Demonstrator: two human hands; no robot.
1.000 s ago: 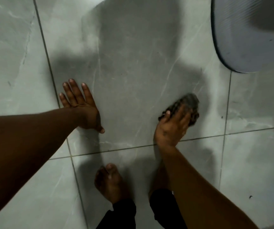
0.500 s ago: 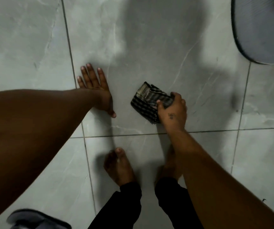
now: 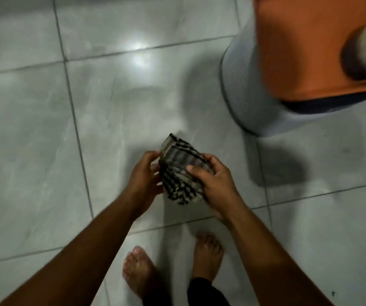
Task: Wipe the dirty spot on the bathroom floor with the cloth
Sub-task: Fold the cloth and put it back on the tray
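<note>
Cloth (image 3: 181, 173) now lifted, both hands (image 3: 143, 175) apparently holding it.

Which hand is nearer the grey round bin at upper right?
Right. The right hand grips the cloth on the side toward the grey bin; the left hand holds the cloth's far side, farther away.

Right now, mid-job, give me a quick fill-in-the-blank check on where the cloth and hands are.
1. The checked cloth is held by ____ hands, the left hand and the right hand.
2. The cloth is ____ the tiled floor, not pressed on it.
3. The person's feet are ____, with no shoes.
4. The grey ribbed bin stands at the upper ____ of the view.

Missing words: both; above; bare; right
</note>
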